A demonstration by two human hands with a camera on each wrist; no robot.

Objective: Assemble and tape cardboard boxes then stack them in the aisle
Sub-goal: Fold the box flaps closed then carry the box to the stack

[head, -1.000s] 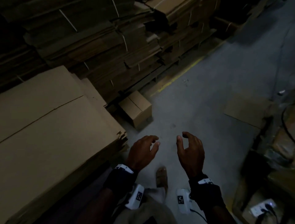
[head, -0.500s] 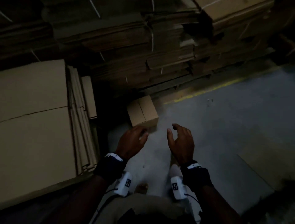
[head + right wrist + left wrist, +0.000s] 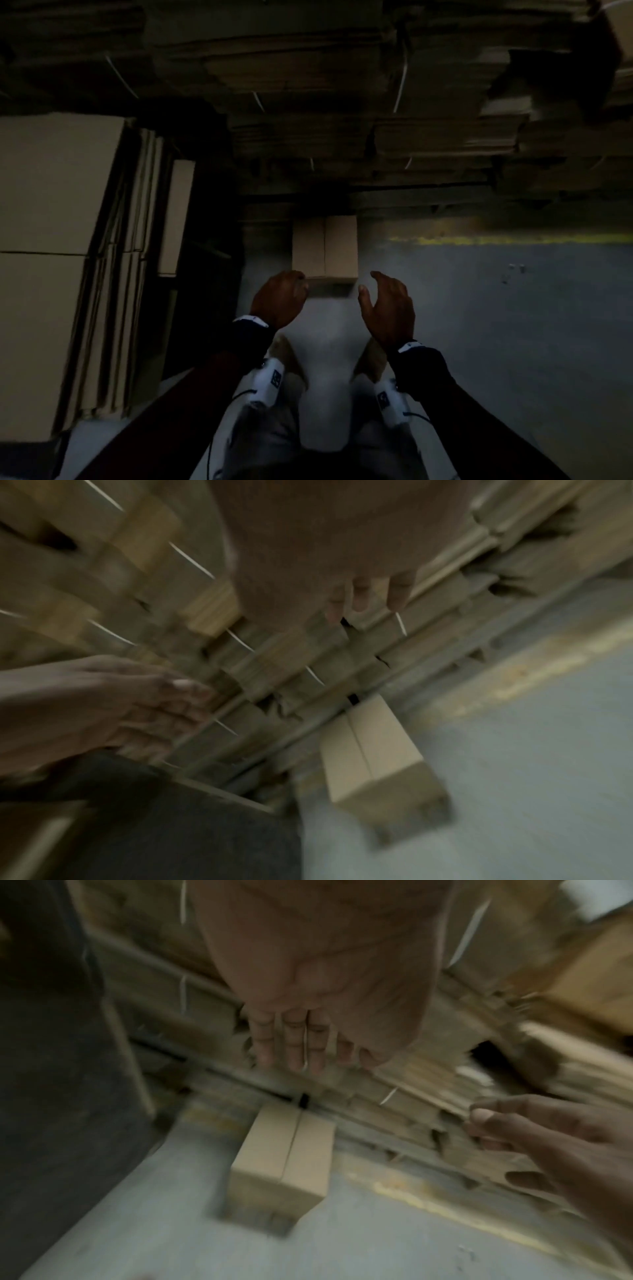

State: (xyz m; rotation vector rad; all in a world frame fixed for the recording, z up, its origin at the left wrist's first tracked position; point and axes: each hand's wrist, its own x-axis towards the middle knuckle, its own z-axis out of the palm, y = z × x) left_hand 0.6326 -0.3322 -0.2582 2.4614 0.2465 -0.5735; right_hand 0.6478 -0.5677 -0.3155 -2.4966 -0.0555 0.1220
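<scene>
A small closed cardboard box [image 3: 324, 247] stands on the grey floor against the base of a pallet stack; it also shows in the left wrist view [image 3: 286, 1161] and the right wrist view [image 3: 375, 753]. My left hand [image 3: 279, 298] hovers just before the box's near left corner, fingers loosely curled, holding nothing. My right hand [image 3: 385, 305] hangs to the right of the box's near edge, fingers relaxed and apart from it. Both palms show empty in the wrist views, left hand [image 3: 308, 1042], right hand [image 3: 363, 599].
Strapped bundles of flat cardboard [image 3: 376, 120] fill the back. A tall pile of flat sheets [image 3: 58, 240] stands at the left. A yellow floor line [image 3: 496, 240] runs right of the box, with bare grey floor [image 3: 513, 342] on the right.
The view has swung left and closer, so the small box now sits straight ahead. Both hands have come forward to its near edge, still empty.
</scene>
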